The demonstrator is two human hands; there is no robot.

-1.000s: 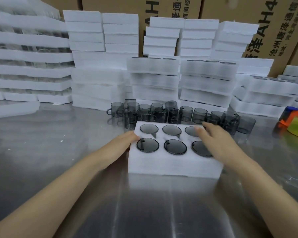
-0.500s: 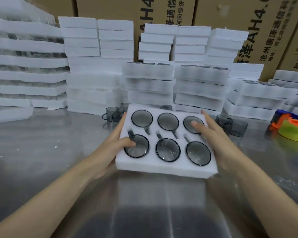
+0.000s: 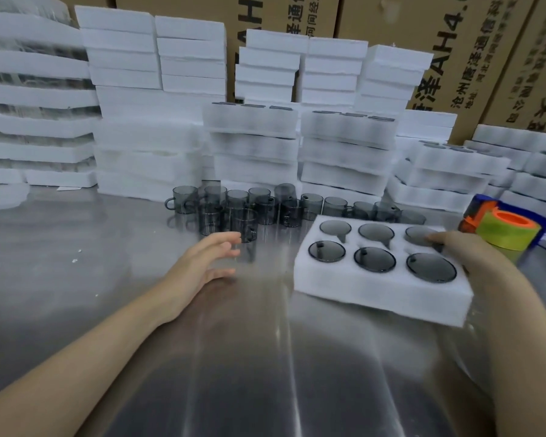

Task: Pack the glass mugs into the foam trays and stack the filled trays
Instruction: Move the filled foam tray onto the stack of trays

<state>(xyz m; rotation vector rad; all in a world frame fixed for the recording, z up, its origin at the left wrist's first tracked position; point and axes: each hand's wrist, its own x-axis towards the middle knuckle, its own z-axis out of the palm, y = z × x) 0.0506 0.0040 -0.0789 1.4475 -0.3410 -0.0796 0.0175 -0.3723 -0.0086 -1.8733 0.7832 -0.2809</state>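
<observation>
foam tray full, unstacked | right hand grips its edge | left hand spread, empty | centre mugs unpacked

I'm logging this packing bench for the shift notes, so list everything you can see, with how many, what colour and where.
Filled foam tray: one, white, front right.
Mugs in tray: six, smoky grey, one per pocket.
Loose mugs: a dozen or more, smoky grey, clustered mid-table.
Foam tray stacks: many, white, along the back.
Cardboard boxes: several, brown, behind the stacks.
Tape roll: one, yellow-green, orange core, far right.
Table: one, steel, underneath everything.
Left hand: open, beside the loose mugs.
Right hand: gripping the tray's right edge.
</observation>
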